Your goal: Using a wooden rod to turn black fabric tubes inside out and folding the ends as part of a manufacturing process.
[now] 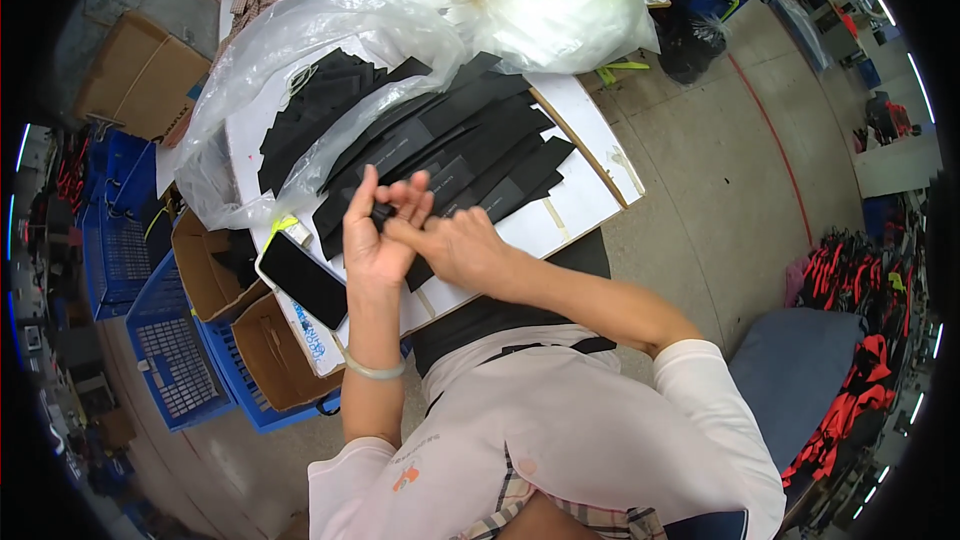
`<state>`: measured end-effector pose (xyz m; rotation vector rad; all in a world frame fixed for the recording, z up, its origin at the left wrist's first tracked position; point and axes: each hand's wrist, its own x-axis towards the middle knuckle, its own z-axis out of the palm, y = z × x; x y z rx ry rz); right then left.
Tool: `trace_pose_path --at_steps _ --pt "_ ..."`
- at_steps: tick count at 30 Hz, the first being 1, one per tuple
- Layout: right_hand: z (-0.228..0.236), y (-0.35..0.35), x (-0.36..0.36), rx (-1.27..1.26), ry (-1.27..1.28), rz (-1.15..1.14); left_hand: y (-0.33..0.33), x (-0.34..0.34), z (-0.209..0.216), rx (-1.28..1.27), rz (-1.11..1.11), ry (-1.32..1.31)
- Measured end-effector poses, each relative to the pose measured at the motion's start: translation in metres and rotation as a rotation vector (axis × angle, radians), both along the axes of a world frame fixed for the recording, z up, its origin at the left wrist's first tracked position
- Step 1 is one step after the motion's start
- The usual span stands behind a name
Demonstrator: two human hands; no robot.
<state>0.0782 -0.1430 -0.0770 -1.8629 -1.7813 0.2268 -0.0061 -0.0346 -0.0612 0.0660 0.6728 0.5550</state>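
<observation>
A person's upturned left hand (375, 250), fingers half curled, grasps a small black piece (381, 213) between thumb and fingers, above the near edge of a white table (585, 190). The right hand (465, 252), its fingers bent inward, meets the left at the palm; whether it grips anything cannot be told. Just beyond the hands, flat black strips (440, 140) lie fanned in overlapping rows, with a dark-screened phone (303, 280) left of the left wrist.

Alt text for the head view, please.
Left hand, palm up, and right hand meet at a small black item above black strips on a white table. A phone lies to their left; clear plastic partly covers the strips.
</observation>
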Motion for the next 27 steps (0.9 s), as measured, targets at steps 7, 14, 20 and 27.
trace_pose_path --at_steps 7,14,20,27 --pt "-0.004 0.008 0.017 0.158 0.009 -0.031 -0.020 0.026 0.008 0.397 -0.149 0.019" --pt "-0.013 -0.062 0.134 0.348 -0.206 -0.736 0.031 0.012 0.019 0.014 0.070 0.028" --pt "-0.074 -0.150 0.156 0.020 -0.277 -0.817 0.006 0.041 0.010 -0.081 -0.154 -0.118" --pt "-0.018 -0.272 0.096 0.065 0.576 -0.899 0.013 0.047 0.007 -0.094 -0.064 -0.080"
